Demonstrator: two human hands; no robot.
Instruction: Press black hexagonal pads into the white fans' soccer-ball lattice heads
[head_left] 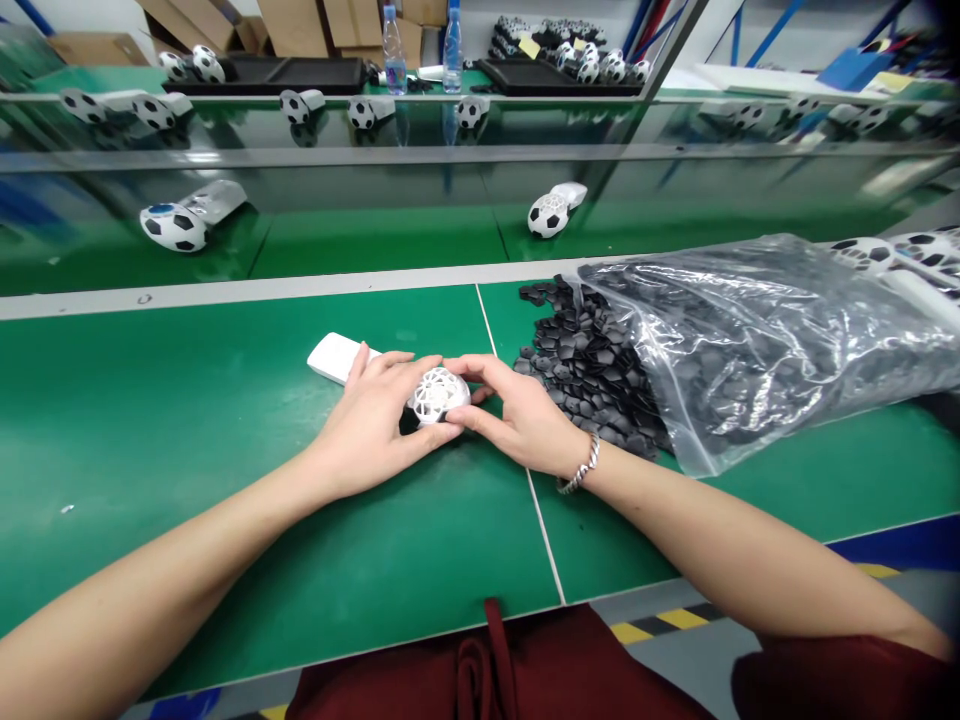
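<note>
A white hand-held fan with a round, ball-patterned grille head and a flat white handle lies on the green bench mat. My left hand wraps round the head from the left, fingers curled over it. My right hand pinches the head's right side with thumb and fingers; a silver bracelet sits on that wrist. Just right of my hands spills a heap of small black pentagon pieces.
A clear plastic bag of the black pieces lies at the right. Finished football-patterned fans ride the green conveyor behind. The upper shelf holds more fans, black trays and two water bottles.
</note>
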